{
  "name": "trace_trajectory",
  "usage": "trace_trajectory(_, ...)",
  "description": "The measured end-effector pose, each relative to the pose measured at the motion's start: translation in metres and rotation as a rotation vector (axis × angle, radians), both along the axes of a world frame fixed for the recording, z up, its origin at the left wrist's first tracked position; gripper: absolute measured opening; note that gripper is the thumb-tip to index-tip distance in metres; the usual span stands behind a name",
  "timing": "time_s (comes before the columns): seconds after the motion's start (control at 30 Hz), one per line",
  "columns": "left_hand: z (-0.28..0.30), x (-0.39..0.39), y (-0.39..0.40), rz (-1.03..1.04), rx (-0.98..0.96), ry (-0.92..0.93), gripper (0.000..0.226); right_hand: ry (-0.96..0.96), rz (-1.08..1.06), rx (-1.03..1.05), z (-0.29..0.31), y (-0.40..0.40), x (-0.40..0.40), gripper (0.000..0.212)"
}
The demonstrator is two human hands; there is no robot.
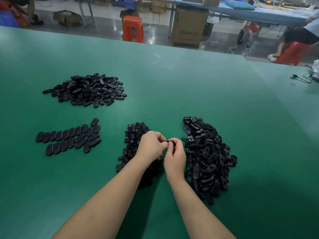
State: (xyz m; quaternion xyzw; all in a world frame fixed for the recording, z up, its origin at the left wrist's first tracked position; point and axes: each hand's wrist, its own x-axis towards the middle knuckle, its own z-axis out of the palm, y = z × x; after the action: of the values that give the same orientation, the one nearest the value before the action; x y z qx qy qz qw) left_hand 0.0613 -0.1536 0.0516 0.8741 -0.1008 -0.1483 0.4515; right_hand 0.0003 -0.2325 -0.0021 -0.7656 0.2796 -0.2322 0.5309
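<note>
Both hands meet just below the centre of the frame, above the green table mat [172, 87]. The left hand [151, 146] has its fingers curled and pinches one end of a small black plastic part [172, 143]. The right hand [175, 158] pinches the same part from the other side, with the thumb laid on top. The fingers cover most of the part, so its exact shape cannot be told. It is held clear of the mat, between two heaps.

Under and behind the left hand lies a heap of small black inserts [133, 135], which runs on towards the lower centre beneath the forearm. Just to the right of the right hand is a large heap of black oval shells [208, 157], many lying hollow side up. At centre left, black oval pieces are laid closed side up in two rough rows [69, 137], touching one another. A further heap of black oval pieces [86, 89] lies at upper left, well apart from the hands.

At the right edge of the frame, black cables [303, 78] lie on the mat. Beyond the table's far edge stand an orange stool [133, 28] and a cardboard box [189, 26]. At upper right a person sits on a second orange stool [291, 53], beside a long blue table [259, 13].
</note>
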Motion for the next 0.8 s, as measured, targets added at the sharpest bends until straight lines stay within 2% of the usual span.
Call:
trace_trajectory(0.1, 0.0, 0.001, 0.002, -0.054, 0.025, -0.059, 0.007, -0.021, -0.001, 0.005, 0.001, 0.0, -0.001, 0.009)
trace_trajectory(0.27, -0.004, -0.006, 0.007, -0.239, 0.194, -0.322, 0.024, -0.04, 0.002, -0.011, 0.0, 0.0, -0.001, 0.008)
trace_trajectory(0.47, -0.011, -0.01, 0.008, -0.224, 0.285, -0.448, 0.018, -0.011, 0.027, 0.012, 0.0, 0.0, 0.0, 0.011)
trace_trajectory(0.6, -0.01, -0.013, 0.012, -0.286, 0.369, -0.552, 0.021, -0.028, 0.015, 0.083, 0.003, 0.001, 0.0, 0.016)
trace_trajectory(0.7, -0.009, -0.012, 0.028, -0.184, 0.433, -0.657, 0.022, -0.034, 0.02, 0.09, 0.005, 0.002, -0.001, 0.018)
trace_trajectory(0.8, -0.011, -0.006, 0.061, 0.026, 0.388, -0.652, 0.021, -0.019, 0.043, 0.061, 0.004, 0.001, -0.004, 0.015)
